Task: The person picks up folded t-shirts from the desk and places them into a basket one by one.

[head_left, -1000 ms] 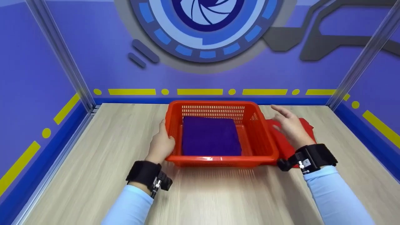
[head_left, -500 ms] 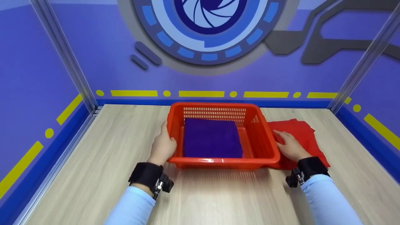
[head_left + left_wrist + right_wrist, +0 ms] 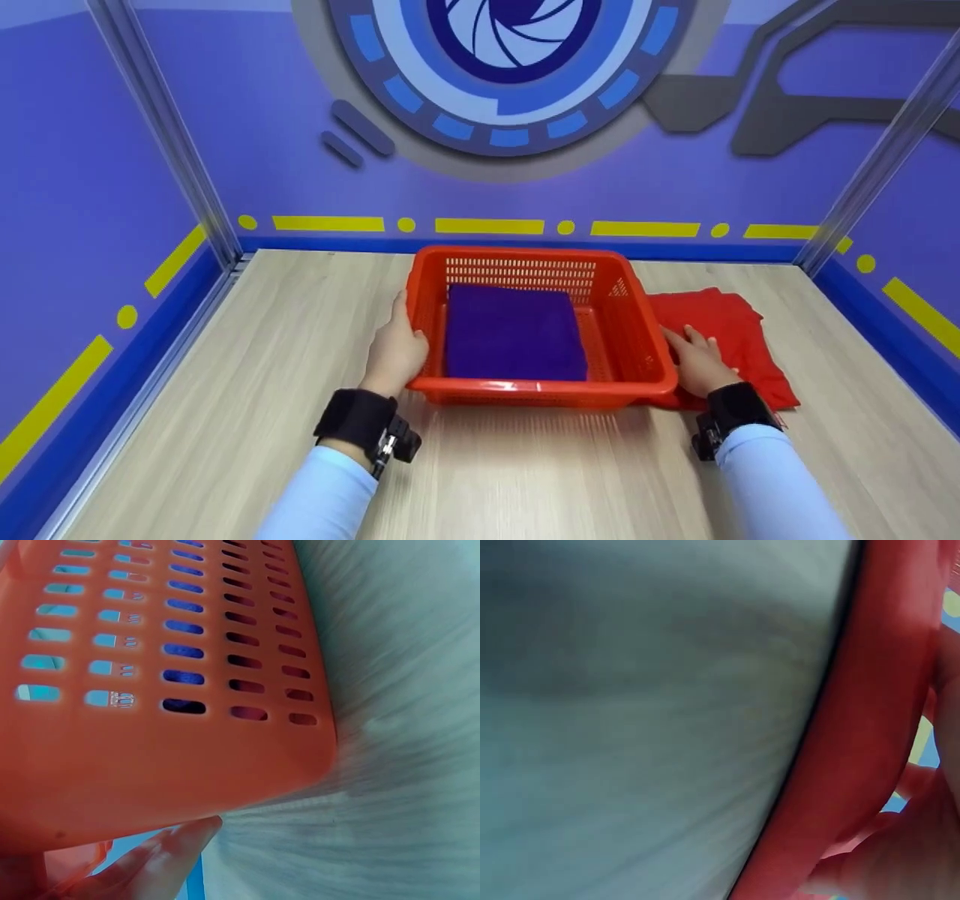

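A red-orange plastic basket [image 3: 525,387] with slotted walls stands on the table, and a folded dark purple cloth [image 3: 514,334] lies inside it, toward its left. My left hand [image 3: 394,352] grips the basket's left side, thumb at the rim and fingers along the outer wall. In the left wrist view a fingertip [image 3: 202,829] shows beside the slotted wall. My right hand [image 3: 701,367] is at the basket's right side, over a red cloth [image 3: 724,315]. Its fingers are spread, the foremost right at the rim; I cannot tell whether they pinch the cloth.
The red cloth lies flat to the right of the basket, its left edge running up to the basket wall. A wood-grain table [image 3: 517,480] carries everything. A blue-violet back wall [image 3: 262,187] stands close behind the basket, with side panels left and right.
My right hand has come down from above the red cloth to the basket's right side, and its fingers have spread. The left hand keeps its place on the basket, which has not visibly moved.
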Action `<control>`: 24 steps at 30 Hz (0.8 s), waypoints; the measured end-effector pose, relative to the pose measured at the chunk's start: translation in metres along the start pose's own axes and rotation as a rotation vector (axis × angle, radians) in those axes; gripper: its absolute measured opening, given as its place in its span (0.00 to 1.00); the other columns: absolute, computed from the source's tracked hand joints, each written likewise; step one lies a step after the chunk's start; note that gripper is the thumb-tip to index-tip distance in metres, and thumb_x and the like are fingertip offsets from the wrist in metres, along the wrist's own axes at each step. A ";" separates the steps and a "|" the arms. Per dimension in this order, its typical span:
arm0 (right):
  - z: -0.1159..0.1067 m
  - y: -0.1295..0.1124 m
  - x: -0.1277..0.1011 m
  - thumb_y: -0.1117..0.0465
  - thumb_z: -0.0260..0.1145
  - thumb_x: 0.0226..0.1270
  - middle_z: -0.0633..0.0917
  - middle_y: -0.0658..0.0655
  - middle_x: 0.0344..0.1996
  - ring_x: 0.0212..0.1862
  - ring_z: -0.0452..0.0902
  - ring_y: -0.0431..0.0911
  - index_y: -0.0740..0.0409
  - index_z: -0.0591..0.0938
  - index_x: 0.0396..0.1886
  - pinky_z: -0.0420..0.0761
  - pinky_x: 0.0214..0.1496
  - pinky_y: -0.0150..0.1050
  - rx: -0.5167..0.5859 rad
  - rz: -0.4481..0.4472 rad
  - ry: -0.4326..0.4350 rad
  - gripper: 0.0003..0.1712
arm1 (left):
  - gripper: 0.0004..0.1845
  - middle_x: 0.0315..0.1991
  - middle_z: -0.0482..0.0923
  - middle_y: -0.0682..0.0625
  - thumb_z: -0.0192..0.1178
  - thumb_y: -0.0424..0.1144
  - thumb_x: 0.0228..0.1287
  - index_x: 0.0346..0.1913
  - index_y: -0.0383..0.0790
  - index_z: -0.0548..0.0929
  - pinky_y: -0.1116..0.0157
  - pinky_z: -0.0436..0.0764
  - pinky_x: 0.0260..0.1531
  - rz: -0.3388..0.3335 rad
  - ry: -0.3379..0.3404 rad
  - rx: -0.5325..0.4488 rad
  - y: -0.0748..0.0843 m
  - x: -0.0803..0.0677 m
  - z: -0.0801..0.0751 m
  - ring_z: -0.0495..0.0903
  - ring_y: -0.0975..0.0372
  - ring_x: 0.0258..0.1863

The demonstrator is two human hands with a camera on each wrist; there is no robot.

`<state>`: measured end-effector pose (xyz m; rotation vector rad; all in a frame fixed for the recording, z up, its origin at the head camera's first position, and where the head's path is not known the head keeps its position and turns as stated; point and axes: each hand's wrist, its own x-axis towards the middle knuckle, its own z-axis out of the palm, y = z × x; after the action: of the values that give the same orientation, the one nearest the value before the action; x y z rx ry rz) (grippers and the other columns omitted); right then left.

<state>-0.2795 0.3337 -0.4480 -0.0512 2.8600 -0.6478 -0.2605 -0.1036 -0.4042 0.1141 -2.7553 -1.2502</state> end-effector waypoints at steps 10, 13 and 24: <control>0.000 0.009 -0.008 0.40 0.58 0.64 0.47 0.73 0.70 0.65 0.37 0.78 0.50 0.55 0.74 0.41 0.46 0.82 -0.049 -0.029 0.040 0.43 | 0.37 0.44 0.79 0.33 0.48 0.30 0.65 0.74 0.39 0.45 0.54 0.79 0.35 -0.003 -0.003 0.001 0.000 0.000 0.001 0.81 0.48 0.36; 0.001 0.013 -0.017 0.37 0.57 0.62 0.48 0.74 0.69 0.64 0.39 0.79 0.51 0.56 0.73 0.44 0.47 0.81 -0.078 -0.049 0.052 0.45 | 0.37 0.42 0.80 0.34 0.48 0.30 0.65 0.74 0.39 0.45 0.55 0.79 0.32 -0.010 -0.009 0.004 0.000 0.000 0.002 0.82 0.48 0.34; 0.002 0.019 -0.069 0.41 0.61 0.62 0.56 0.77 0.65 0.61 0.51 0.78 0.54 0.61 0.71 0.55 0.55 0.74 -0.188 -0.139 0.063 0.42 | 0.37 0.37 0.81 0.35 0.48 0.31 0.65 0.74 0.38 0.45 0.58 0.77 0.26 -0.005 -0.014 0.007 -0.001 0.000 0.000 0.80 0.50 0.27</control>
<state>-0.2115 0.3554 -0.4450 -0.2642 2.9900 -0.4095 -0.2609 -0.1042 -0.4050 0.1130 -2.7730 -1.2481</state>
